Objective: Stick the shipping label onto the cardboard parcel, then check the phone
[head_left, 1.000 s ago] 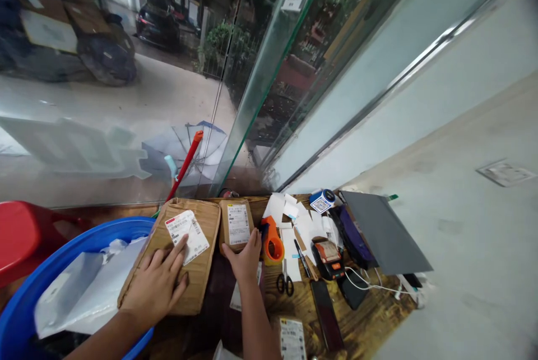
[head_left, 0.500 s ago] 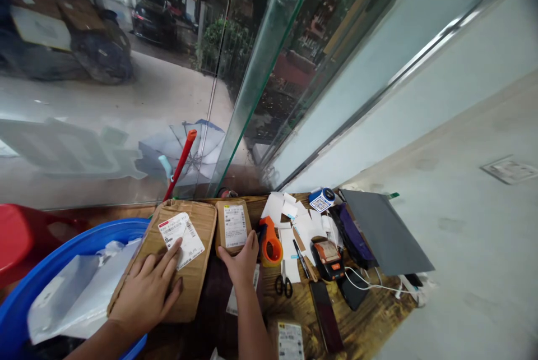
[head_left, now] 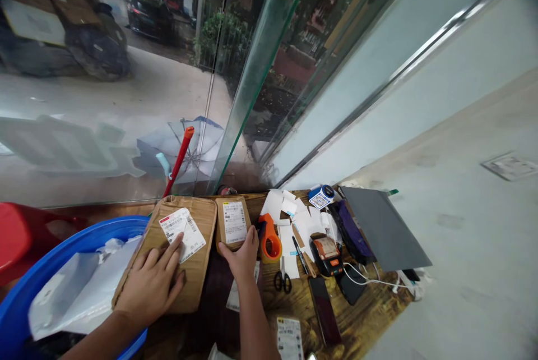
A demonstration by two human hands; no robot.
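My left hand (head_left: 151, 278) lies flat on a large cardboard box (head_left: 191, 292), its fingers stretched out and apart. The index fingertip touches the white shipping label (head_left: 191, 239) on that box. Just to the right is a small cardboard box (head_left: 221, 217) with its own printed label (head_left: 235, 222). My right hand (head_left: 242, 256) grips the near end of this small box, thumb at the left corner and fingers at the right side. A dark package with a white label (head_left: 235, 297) lies partly hidden under my right forearm.
A blue tub (head_left: 138, 226) holding white plastic mailers (head_left: 84, 292) stands at left, beside a red plastic object (head_left: 29, 242). On the wooden table are an orange tape dispenser (head_left: 264, 225), scissors (head_left: 282, 281), papers, a label printer (head_left: 327, 256) and a phone (head_left: 325, 310). Glass rises behind.
The view has shifted slightly. Both hands stay on their boxes, with the left index finger still on the large box's label.
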